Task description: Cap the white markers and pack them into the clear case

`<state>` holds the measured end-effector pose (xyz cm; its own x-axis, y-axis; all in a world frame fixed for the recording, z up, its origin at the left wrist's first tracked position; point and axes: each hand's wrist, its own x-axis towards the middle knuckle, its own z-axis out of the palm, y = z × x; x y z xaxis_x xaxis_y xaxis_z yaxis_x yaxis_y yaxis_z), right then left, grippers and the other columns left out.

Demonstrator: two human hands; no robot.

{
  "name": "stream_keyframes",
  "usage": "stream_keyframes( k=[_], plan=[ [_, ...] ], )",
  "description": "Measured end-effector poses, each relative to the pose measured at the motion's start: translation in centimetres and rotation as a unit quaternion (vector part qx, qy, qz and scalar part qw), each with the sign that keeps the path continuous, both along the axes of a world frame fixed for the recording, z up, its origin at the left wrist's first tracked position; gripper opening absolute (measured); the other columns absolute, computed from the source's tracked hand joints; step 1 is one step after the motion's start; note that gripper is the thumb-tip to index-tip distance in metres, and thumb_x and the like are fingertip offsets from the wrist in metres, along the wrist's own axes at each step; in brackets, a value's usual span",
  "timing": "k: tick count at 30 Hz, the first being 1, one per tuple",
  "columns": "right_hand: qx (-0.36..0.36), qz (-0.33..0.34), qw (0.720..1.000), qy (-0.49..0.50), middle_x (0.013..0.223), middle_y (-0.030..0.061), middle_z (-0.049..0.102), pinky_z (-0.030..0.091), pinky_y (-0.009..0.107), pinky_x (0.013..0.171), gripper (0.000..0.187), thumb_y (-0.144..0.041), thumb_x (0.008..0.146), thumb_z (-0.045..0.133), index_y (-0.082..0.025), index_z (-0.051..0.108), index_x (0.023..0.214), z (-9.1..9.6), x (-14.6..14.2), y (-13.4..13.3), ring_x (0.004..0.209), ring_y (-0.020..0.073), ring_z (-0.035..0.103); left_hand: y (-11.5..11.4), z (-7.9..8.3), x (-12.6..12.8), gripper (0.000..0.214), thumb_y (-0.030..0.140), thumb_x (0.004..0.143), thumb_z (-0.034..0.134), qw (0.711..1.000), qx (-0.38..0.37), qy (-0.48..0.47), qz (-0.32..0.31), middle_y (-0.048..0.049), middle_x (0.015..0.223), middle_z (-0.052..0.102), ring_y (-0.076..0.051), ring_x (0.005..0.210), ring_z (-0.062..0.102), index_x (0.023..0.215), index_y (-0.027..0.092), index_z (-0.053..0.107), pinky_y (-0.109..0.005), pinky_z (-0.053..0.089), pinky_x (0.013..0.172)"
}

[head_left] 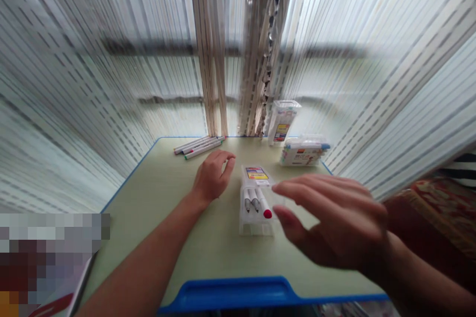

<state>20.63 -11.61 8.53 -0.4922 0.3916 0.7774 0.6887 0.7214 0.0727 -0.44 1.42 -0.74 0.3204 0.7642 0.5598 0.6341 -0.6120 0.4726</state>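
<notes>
On the table, a clear plastic marker case (pixel 256 228) stands with its lid (pixel 257 174) folded back. Inside it are two markers (pixel 251 201) with grey, pointed ends and a marker with a red cap (pixel 267 213). My right hand (pixel 330 220) hovers just right of the case, thumb and fingers apart, with nothing between them. Left of the lid, my left hand (pixel 213 174) rests near the tabletop with its fingers curled in; no object shows in it. Several loose white markers (pixel 201 147) with coloured ends lie beyond my left hand.
At the back right stands an upright clear case (pixel 281 124), beside a box of markers (pixel 303 152) with a printed front. The pale green table (pixel 148 198) has a blue rim (pixel 238 287). Striped curtains (pixel 148 69) hang behind it. Patterned red fabric (pixel 435 213) lies at the right.
</notes>
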Motion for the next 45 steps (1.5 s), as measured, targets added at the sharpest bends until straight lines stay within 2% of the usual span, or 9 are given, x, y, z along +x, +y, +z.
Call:
stream_keyframes(
  k=[5, 8, 12, 17, 22, 28, 34, 38, 45],
  plan=[
    [-0.105, -0.105, 0.965, 0.217, 0.056, 0.001, 0.066, 0.044, 0.027, 0.052, 0.032, -0.032, 0.099, 0.05, -0.019, 0.068, 0.076, -2.9, 2.0, 6.3, 0.048, 0.0139, 0.059, 2.6, -0.6, -2.7, 0.03, 0.021, 0.093, 0.047, 0.982, -0.022, 0.104, 0.154, -0.0153, 0.117, 0.071, -0.029, 0.114, 0.065, 0.111, 0.013, 0.071, -0.044, 0.047, 0.105],
    [-0.16, -0.105, 0.95, 0.246, 0.064, 0.0033, 0.071, 0.045, 0.026, 0.055, 0.035, -0.035, 0.099, 0.047, -0.017, 0.07, 0.08, -5.9, 3.2, 8.9, 0.049, 0.0142, 0.061, 3.7, -0.6, -4.6, 0.036, 0.018, 0.091, 0.045, 0.97, -0.026, 0.118, 0.209, -0.0201, 0.12, 0.069, -0.034, 0.117, 0.063, 0.116, 0.01, 0.07, -0.051, 0.045, 0.106],
    [-0.198, -0.104, 0.948, 0.226, 0.067, 0.0053, 0.074, 0.047, 0.028, 0.057, 0.034, -0.036, 0.098, 0.048, -0.015, 0.072, 0.086, -8.2, 4.2, 9.3, 0.051, 0.016, 0.063, 4.4, -1.0, -5.9, 0.039, 0.022, 0.09, 0.046, 0.959, -0.046, 0.138, 0.241, -0.0249, 0.121, 0.067, -0.037, 0.117, 0.061, 0.118, 0.005, 0.068, -0.053, 0.045, 0.106],
    [-0.226, -0.101, 0.937, 0.247, 0.072, 0.006, 0.076, 0.047, 0.027, 0.056, 0.035, -0.037, 0.099, 0.046, -0.015, 0.072, 0.09, -8.3, 4.4, 9.2, 0.051, 0.0153, 0.064, 4.4, -1.5, -5.9, 0.033, 0.026, 0.088, 0.05, 0.954, -0.061, 0.153, 0.25, -0.0219, 0.11, 0.069, -0.038, 0.112, 0.061, 0.11, 0.011, 0.071, -0.055, 0.045, 0.103],
    [-0.229, -0.096, 0.935, 0.252, 0.065, 0.0048, 0.074, 0.047, 0.027, 0.056, 0.037, -0.038, 0.099, 0.046, -0.015, 0.073, 0.087, -8.2, 4.1, 9.3, 0.051, 0.0153, 0.064, 3.7, -1.5, -5.2, 0.024, 0.022, 0.087, 0.051, 0.961, -0.061, 0.153, 0.223, -0.019, 0.1, 0.071, -0.037, 0.105, 0.064, 0.094, 0.014, 0.072, -0.054, 0.048, 0.1],
    [-0.263, -0.066, 0.923, 0.274, 0.067, 0.0049, 0.074, 0.045, 0.025, 0.054, 0.039, -0.043, 0.099, 0.049, -0.015, 0.072, 0.087, -8.6, 3.8, 9.3, 0.052, 0.014, 0.063, 1.9, 0.0, -2.1, 0.025, 0.023, 0.095, 0.05, 0.983, -0.029, 0.106, 0.147, -0.014, 0.107, 0.069, -0.026, 0.105, 0.065, 0.108, 0.013, 0.069, -0.041, 0.051, 0.098],
    [-0.364, 0.038, 0.826, 0.429, 0.066, 0.0019, 0.07, 0.039, 0.023, 0.042, 0.052, -0.059, 0.09, 0.061, -0.013, 0.067, 0.114, -8.5, 3.4, 9.6, 0.043, 0.0102, 0.052, -0.9, 2.1, 0.3, 0.017, 0.025, 0.098, 0.053, 0.994, 0.102, -0.022, -0.019, -0.0086, 0.103, 0.066, -0.021, 0.098, 0.064, 0.106, 0.018, 0.067, -0.036, 0.054, 0.09],
    [-0.412, 0.114, 0.755, 0.497, 0.061, 0.0009, 0.066, 0.033, 0.021, 0.036, 0.044, -0.056, 0.082, 0.073, -0.013, 0.069, 0.091, -7.9, 2.7, 9.3, 0.041, 0.0074, 0.046, -1.6, 2.4, 0.7, 0.015, 0.023, 0.097, 0.056, 0.99, 0.129, -0.035, -0.053, -0.0079, 0.104, 0.068, -0.021, 0.101, 0.065, 0.105, 0.019, 0.068, -0.037, 0.054, 0.092],
    [-0.413, 0.144, 0.722, 0.535, 0.067, 0.0016, 0.069, 0.046, 0.021, 0.041, 0.033, -0.041, 0.076, 0.082, -0.014, 0.071, 0.09, -7.4, 2.7, 9.0, 0.052, 0.0107, 0.06, -0.7, 1.3, 0.3, 0.03, 0.041, 0.092, 0.065, 0.983, -0.044, -0.168, -0.066, -0.0061, 0.091, 0.072, -0.017, 0.079, 0.068, 0.108, 0.017, 0.07, -0.028, 0.056, 0.073]
  ],
)
